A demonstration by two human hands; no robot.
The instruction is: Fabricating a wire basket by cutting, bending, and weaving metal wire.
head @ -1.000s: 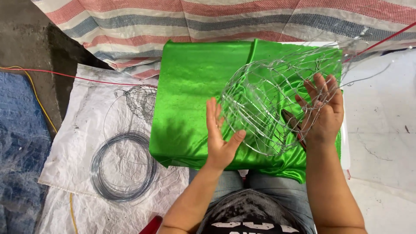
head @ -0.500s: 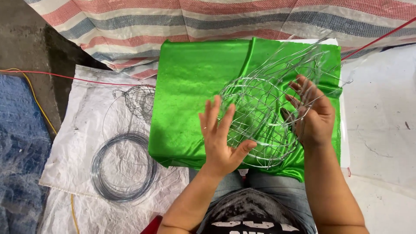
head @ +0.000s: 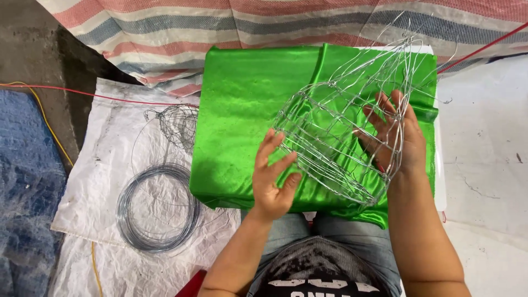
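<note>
We look steeply down from our head, close over our lap, at the green cloth; one view only.

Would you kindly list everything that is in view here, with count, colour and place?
wire frame: one, silver, held between both hands above the cloth
green cloth: one, shiny green, centre, under the frame
wire coil: one, grey, on the white sack at left
small wire cage: one, grey, on the sack above the coil
white sack: one, dirty white, left
striped tarp: one, red, white and grey, top
red cord: one, left
blue netting: one, far left
left hand: open, fingers on the frame
right hand: open, fingers in the frame's wires
</note>
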